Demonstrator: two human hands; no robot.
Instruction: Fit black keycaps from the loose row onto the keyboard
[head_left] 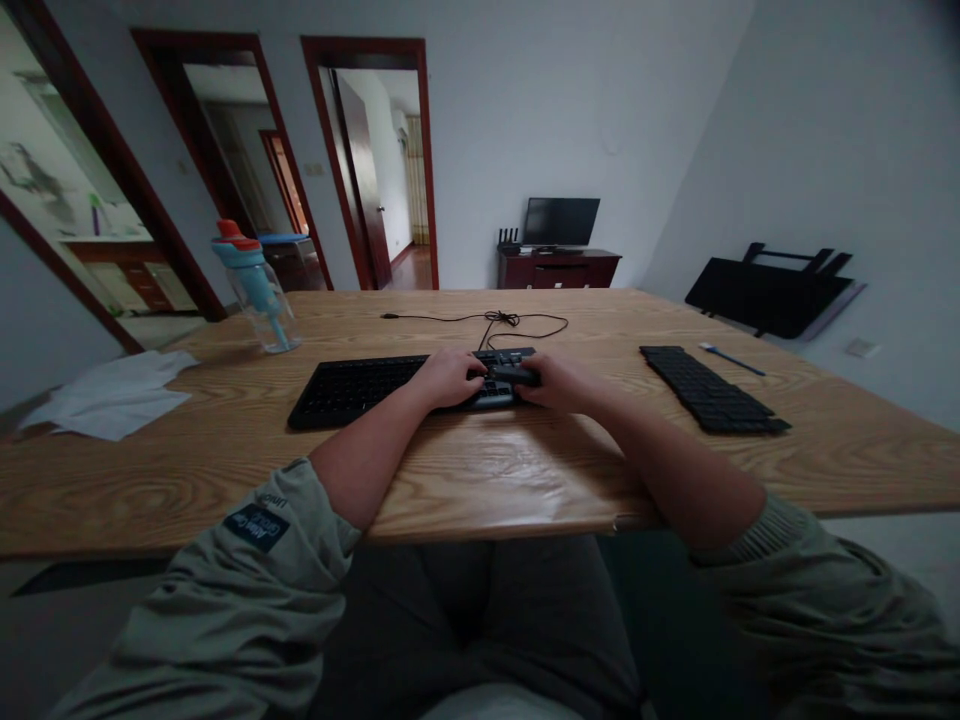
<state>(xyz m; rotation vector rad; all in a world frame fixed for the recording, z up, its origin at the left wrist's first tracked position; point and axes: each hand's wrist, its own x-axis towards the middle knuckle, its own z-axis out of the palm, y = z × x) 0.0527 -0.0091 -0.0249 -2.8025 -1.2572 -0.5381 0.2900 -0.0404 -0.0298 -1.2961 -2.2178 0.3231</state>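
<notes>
A black keyboard (360,388) lies on the wooden table in front of me, its cable running off the far side. Over its right part rests my left hand (450,378), fingers curled and thumb close to the forefinger; what they pinch, if anything, is too small to make out. My right hand (559,382) is closed around a dark, stubby tool (513,375) that lies across the right-hand keys and points toward my left fingertips. The tool's kind and its tip are unclear. Both forearms reach in over the table's near edge.
Right of the keyboard lies a slab of black keys (709,388), with a blue-handled brush (733,358) beyond it. A coiled cable (502,318) is at the back. White paper sheets (120,393) and a clear bottle (259,300) stand left on the wooden table (480,480).
</notes>
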